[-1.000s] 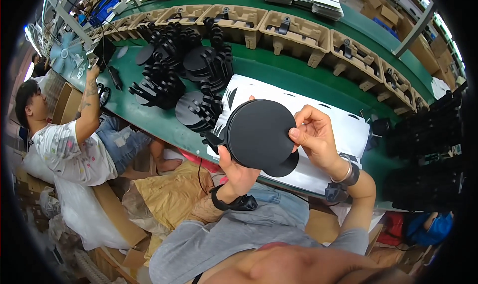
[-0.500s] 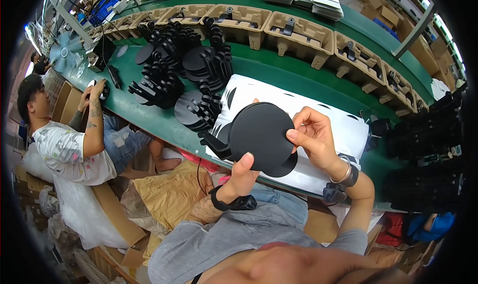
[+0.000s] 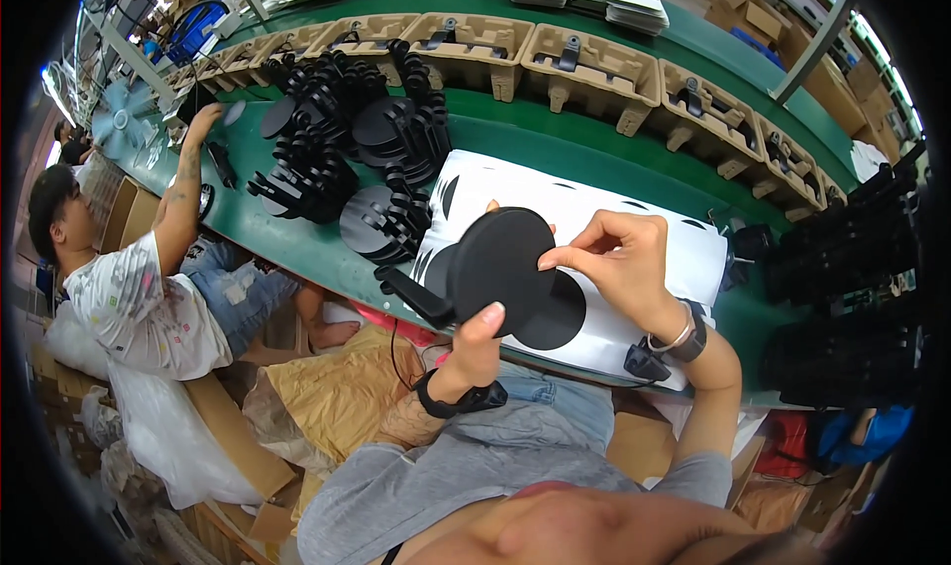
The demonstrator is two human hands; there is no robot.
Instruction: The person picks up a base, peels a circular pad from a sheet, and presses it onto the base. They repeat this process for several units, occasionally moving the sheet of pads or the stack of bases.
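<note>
The black round disc (image 3: 500,263) is matte, with a black stem projecting to its left. It is held above the white sheet (image 3: 594,218) on the green table (image 3: 555,139). The left hand (image 3: 474,342) grips its lower edge; the right hand (image 3: 619,268) pinches its right edge. A pile of black parts (image 3: 347,149) lies just left. Brown pulp trays (image 3: 584,65) line the far edge.

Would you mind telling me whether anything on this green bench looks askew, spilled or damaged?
Only one thing stands out: the black round stand parts lie in a loose, tumbled heap on the green bench, while the brown moulded pulp trays stand in a neat row. The black round disc in both hands looks undamaged.
</note>
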